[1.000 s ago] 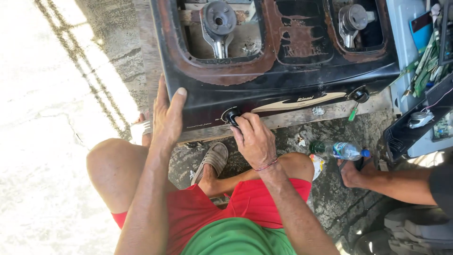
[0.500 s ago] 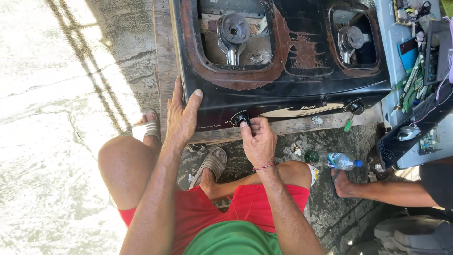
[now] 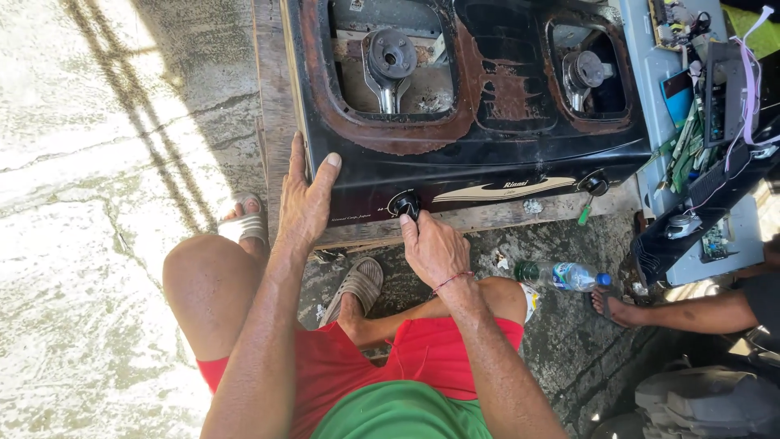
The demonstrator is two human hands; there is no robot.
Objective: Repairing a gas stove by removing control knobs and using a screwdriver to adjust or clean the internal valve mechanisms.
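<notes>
Black stove (image 3: 487, 175): as before, left hand (image 3: 305, 203) lies flat on its corner, right hand's (image 3: 431, 248) fingers still pinch its knob (image 3: 405, 203).

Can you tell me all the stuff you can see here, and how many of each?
gas stove: one, black with rusty patches, on a wooden board at the top
burners: two, grey metal, one in each opening of the stove
stove knobs: two, black, on the front panel; one is under the right hand
plastic bottle: one, clear with a blue cap, lying on the ground
circuit boards and wires: a pile, green and black, on a blue surface at the right
another person's foot: one, in a sandal, at the right
sandals: two, pale, on the person's feet
left hand: flat against the stove's front left corner
right hand: fingers on the left knob
</notes>
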